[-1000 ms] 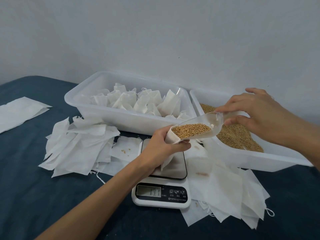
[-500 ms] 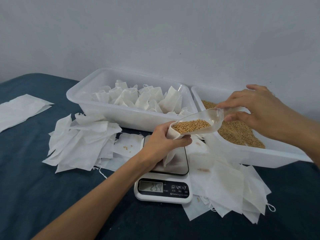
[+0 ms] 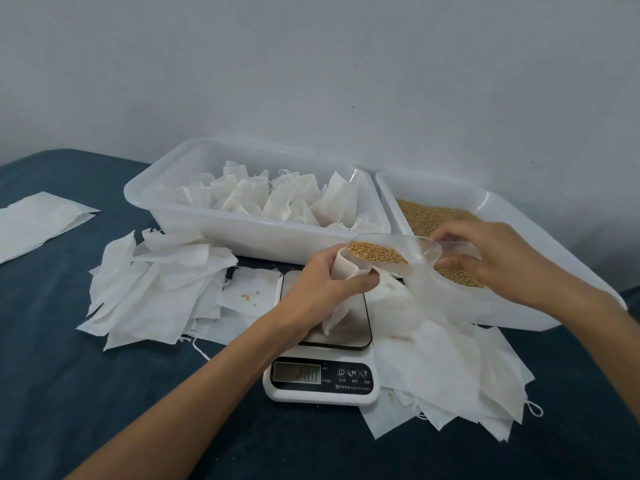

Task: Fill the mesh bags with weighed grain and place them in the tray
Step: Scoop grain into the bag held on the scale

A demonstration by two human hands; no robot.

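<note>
Brightness: you have dim, even light with a cool grey cast; the wall [image 3: 311,64] reads flat grey.
Source: you cannot tell where it comes from; it looks diffuse, from above.
Shadows: you see only soft ones, under the left tray [image 3: 242,237] and beneath your forearms on the dark desk [image 3: 86,393].
Glare: faint sheen on the clear scoop [image 3: 408,251] and the scale [image 3: 325,379]; its digits are washed out and unreadable.
Blur: your right hand [image 3: 485,254] is smeared; the scoop's handle dissolves there.
Distortion: you get wide-angle bowing; the desk's far edge curves at left.
Sharpness: soft overall, with compression haze on the white bags [image 3: 156,289].
</note>
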